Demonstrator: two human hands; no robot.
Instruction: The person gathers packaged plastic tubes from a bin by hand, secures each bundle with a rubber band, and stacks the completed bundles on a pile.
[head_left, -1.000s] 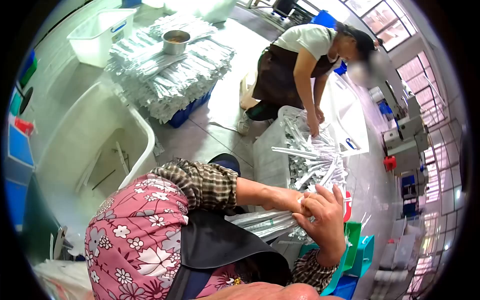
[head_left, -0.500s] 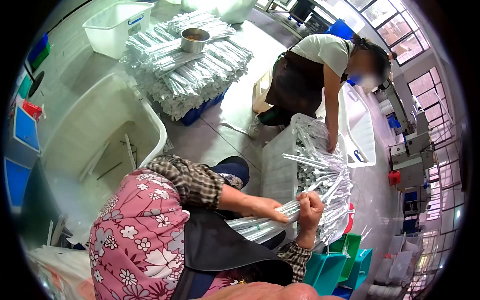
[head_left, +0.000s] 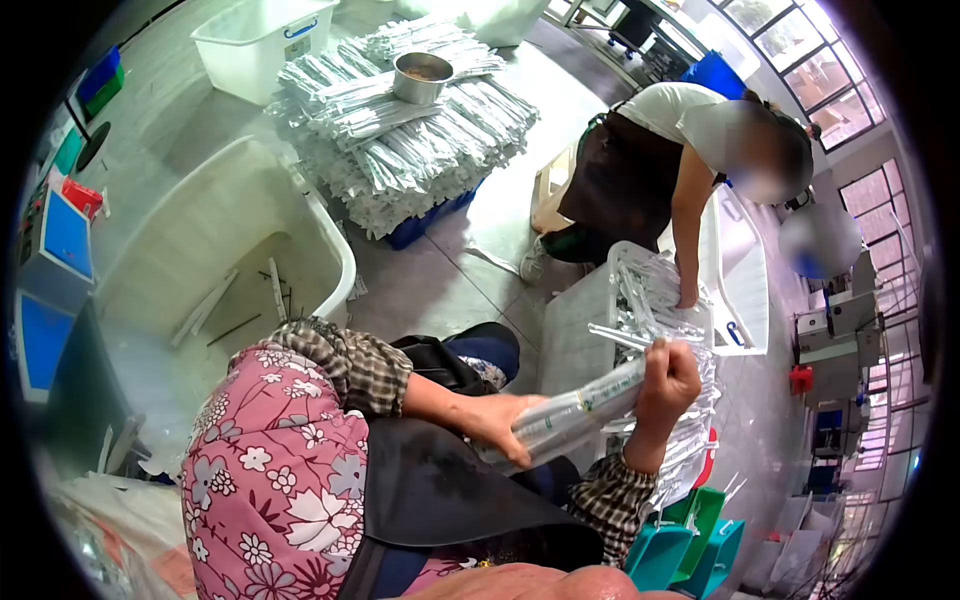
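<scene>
Head view is showing a bundle (head_left: 585,408) of thin silvery strips lying across the seated person's lap, gathered at the near middle of the scene, over a black apron (head_left: 430,480). From where I'm standing, the left hand (head_left: 505,428) is wrapping its fingers around the bundle's left part, thumb on top, holding it firmly. The right hand (head_left: 665,385) is closing into a tight fist at the right end; I can't tell whether its fingers are gripping the bundle itself or pulling on something thin.

As for how far along things are, I'm judging that this one bundle is already collected, its strips lying together in line, though it isn't being set down anywhere yet. Plenty is remaining: the crate (head_left: 572,340) to the right is heaping with loose strips (head_left: 650,285), some spilling toward the near side. A co-worker (head_left: 635,170) is bending over its far end, one hand (head_left: 688,295) reaching in among them.

Over at the far left, a big stack (head_left: 440,150) is rising above a blue bin (head_left: 410,232), with a metal bowl (head_left: 422,92) sitting on top. Nearer left, a tub (head_left: 345,275) is holding only a few scattered pieces (head_left: 205,308).
</scene>
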